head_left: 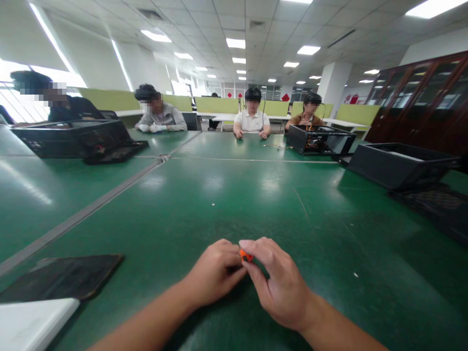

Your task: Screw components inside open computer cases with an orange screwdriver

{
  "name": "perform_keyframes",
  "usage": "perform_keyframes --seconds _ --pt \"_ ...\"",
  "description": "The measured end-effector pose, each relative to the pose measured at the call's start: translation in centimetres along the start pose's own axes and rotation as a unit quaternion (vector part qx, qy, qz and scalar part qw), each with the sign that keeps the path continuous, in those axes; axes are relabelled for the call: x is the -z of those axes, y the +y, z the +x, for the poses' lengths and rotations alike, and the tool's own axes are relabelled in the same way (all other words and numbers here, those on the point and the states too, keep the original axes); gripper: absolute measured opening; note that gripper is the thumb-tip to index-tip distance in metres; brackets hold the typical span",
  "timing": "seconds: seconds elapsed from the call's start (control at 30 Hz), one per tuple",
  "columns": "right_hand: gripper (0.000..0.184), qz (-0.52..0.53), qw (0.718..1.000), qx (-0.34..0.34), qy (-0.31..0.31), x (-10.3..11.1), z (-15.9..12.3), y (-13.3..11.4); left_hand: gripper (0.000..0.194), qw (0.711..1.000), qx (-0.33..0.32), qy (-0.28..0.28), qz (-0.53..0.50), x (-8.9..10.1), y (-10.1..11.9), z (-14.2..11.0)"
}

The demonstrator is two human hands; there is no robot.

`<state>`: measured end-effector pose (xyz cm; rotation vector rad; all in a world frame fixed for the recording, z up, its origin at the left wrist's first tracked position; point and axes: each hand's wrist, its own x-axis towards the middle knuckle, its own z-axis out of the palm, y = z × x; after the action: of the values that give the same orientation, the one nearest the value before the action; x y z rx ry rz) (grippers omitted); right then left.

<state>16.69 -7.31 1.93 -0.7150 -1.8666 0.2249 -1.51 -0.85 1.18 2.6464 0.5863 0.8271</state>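
My left hand (215, 273) and my right hand (278, 282) meet low in the middle of the view, just above the green table (234, 204). Both are closed in a pinch on a small orange object (245, 255) held between their fingertips. Most of the orange object is hidden by the fingers, so its shape cannot be made out.
A dark flat panel (62, 278) and a white slab (32, 321) lie at my near left. Open black computer cases stand at the far left (73, 139), far middle-right (318, 139) and right (398, 165). Several other people sit along the far side of the table.
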Motion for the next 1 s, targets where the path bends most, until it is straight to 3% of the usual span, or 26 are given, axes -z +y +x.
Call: perform_keyframes --seconds 0.2,0.43,0.6,0.8,1.0 --pt "0.066 0.028 0.998 0.016 0.057 0.22 0.17 0.0 0.019 1.0 0.019 0.02 0.007 0.56 0.0 -0.03" --pt "0.049 -0.021 0.997 -0.046 -0.06 0.0 0.16 -0.08 0.022 0.994 0.028 -0.082 -0.069 0.04 -0.23 -0.05" --pt "0.052 -0.023 0.998 -0.028 -0.045 0.08 0.14 0.02 0.024 0.999 0.007 -0.034 -0.027 -0.06 -0.08 -0.06" --pt "0.06 0.006 0.999 0.01 0.033 0.15 0.21 0.07 0.021 1.0 0.025 0.0 -0.003 0.44 -0.26 0.09" --pt "0.051 -0.016 0.998 -0.051 -0.041 0.05 0.22 0.1 0.025 0.996 0.029 -0.071 -0.048 0.39 -0.43 -0.06"
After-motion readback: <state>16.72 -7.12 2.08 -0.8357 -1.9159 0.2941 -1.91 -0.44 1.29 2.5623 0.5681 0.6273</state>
